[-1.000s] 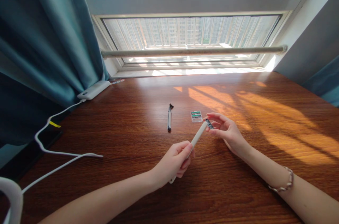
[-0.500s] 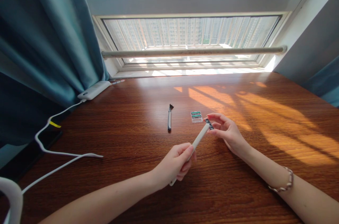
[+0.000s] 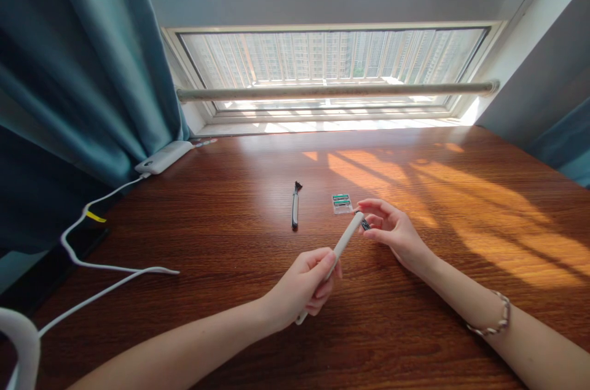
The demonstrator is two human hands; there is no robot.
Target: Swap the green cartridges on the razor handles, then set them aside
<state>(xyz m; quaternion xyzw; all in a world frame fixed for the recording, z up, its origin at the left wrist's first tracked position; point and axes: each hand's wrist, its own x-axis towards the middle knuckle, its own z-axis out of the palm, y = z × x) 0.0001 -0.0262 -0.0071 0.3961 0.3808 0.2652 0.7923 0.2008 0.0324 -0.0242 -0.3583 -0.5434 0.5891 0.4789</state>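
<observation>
My left hand (image 3: pixel 314 279) is wrapped round a long, whitish flat handle (image 3: pixel 346 237) that slants up and to the right. Its upper end overlaps a small dark razor blade head (image 3: pixel 365 224) in this view; whether the two touch, I cannot tell. Thumb and fingertips of my right hand (image 3: pixel 389 224) pinch that blade head, partly hidden behind the handle. Just beyond my right fingertips lies a small clear case (image 3: pixel 342 204) with green-striped razor cartridges. A razor (image 3: pixel 295 207) with a grey and black handle lies to the left of the case, head away from me.
The brown wooden table (image 3: pixel 221 206) reaches to a window with a horizontal rail (image 3: pixel 336 92). At the left, a white power bank-like box (image 3: pixel 165 158) has a white cable (image 3: pixel 110 266) running across the table. A blue curtain (image 3: pixel 92 58) hangs beside it.
The blade head in my right fingers has shifted slightly down and now shows less beside the handle's end. My left hand has barely moved.
</observation>
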